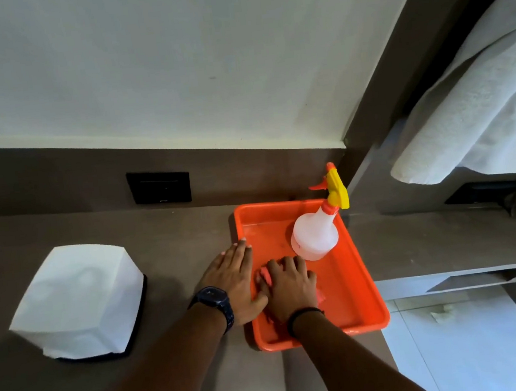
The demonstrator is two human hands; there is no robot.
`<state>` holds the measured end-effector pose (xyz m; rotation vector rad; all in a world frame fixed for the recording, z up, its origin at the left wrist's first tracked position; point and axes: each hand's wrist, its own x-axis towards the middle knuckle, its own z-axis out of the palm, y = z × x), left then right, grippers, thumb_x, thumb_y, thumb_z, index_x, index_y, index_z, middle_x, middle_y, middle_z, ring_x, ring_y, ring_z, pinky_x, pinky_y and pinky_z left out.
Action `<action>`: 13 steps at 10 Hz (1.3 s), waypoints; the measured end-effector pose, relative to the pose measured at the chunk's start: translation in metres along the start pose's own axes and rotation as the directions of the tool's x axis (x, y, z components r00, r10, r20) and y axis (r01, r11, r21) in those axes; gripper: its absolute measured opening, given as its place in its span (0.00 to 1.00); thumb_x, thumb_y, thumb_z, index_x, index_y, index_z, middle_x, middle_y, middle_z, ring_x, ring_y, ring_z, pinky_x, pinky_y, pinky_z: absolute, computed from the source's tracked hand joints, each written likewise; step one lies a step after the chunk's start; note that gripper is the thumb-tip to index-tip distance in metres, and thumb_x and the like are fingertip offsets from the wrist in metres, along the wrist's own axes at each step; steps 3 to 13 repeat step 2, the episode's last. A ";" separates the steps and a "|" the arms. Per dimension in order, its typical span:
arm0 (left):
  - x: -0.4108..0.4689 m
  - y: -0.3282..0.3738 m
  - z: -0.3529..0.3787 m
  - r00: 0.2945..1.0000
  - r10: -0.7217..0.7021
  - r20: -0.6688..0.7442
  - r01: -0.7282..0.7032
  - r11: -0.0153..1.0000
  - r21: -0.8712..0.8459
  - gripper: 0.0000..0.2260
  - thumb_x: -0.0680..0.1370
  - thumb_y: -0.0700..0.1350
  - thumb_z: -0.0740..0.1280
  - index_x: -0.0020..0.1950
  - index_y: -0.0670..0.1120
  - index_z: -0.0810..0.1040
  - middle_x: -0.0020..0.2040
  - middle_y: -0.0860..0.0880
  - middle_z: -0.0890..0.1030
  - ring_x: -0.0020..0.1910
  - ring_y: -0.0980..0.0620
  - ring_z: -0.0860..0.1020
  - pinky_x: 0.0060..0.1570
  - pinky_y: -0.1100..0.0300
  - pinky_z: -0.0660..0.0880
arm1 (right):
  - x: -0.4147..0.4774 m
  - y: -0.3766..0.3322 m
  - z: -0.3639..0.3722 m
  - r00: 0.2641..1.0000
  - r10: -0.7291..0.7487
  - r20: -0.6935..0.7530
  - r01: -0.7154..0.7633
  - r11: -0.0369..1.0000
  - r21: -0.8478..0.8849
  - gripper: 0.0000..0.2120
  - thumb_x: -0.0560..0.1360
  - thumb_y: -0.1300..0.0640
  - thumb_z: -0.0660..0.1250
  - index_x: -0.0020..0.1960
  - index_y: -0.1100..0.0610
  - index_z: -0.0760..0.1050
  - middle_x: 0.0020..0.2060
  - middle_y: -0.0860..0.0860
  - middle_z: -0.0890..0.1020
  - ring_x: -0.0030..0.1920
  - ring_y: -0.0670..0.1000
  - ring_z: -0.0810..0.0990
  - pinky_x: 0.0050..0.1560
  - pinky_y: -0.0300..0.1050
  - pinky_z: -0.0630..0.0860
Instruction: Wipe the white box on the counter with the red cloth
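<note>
Both hands, left [232,281] flat, right [288,285] closing on cloth [264,275], are starting; I'm leaving box [79,299], well left, unwiped.

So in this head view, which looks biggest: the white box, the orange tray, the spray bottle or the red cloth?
1. Orange tray and white box: too close to rank.
2. Spray bottle.
3. Red cloth, mostly hidden under the right hand.

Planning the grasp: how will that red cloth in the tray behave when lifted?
Probably floppy: the red cloth lies bunched under the right hand, so it should drape when lifted. Likely light and unbreakable. It may slide on the smooth orange tray rather than roll.
</note>
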<state>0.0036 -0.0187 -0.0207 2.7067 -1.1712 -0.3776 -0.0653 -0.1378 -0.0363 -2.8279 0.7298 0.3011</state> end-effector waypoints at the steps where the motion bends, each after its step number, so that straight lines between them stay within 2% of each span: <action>1: 0.000 -0.002 -0.004 0.998 -0.029 -0.064 0.027 0.999 -0.042 0.39 0.73 0.61 0.54 0.77 0.43 0.46 0.79 0.42 0.50 0.77 0.44 0.49 0.76 0.48 0.48 | 0.000 0.000 -0.009 1.000 0.018 0.000 -0.018 0.997 0.078 0.24 0.79 0.39 0.58 0.72 0.48 0.69 0.74 0.54 0.71 0.78 0.60 0.62 0.76 0.65 0.59; 2: -0.001 -0.006 -0.026 0.991 -0.028 -0.133 0.023 0.999 -0.045 0.40 0.71 0.64 0.55 0.76 0.44 0.51 0.78 0.43 0.56 0.76 0.44 0.53 0.75 0.46 0.53 | -0.003 0.000 -0.035 0.992 0.078 -0.104 -0.049 0.965 0.259 0.27 0.77 0.40 0.63 0.73 0.49 0.69 0.73 0.54 0.73 0.77 0.58 0.66 0.75 0.61 0.62; 13: -0.001 -0.006 -0.026 0.991 -0.028 -0.133 0.023 0.999 -0.045 0.40 0.71 0.64 0.55 0.76 0.44 0.51 0.78 0.43 0.56 0.76 0.44 0.53 0.75 0.46 0.53 | -0.003 0.000 -0.035 0.992 0.078 -0.104 -0.049 0.965 0.259 0.27 0.77 0.40 0.63 0.73 0.49 0.69 0.73 0.54 0.73 0.77 0.58 0.66 0.75 0.61 0.62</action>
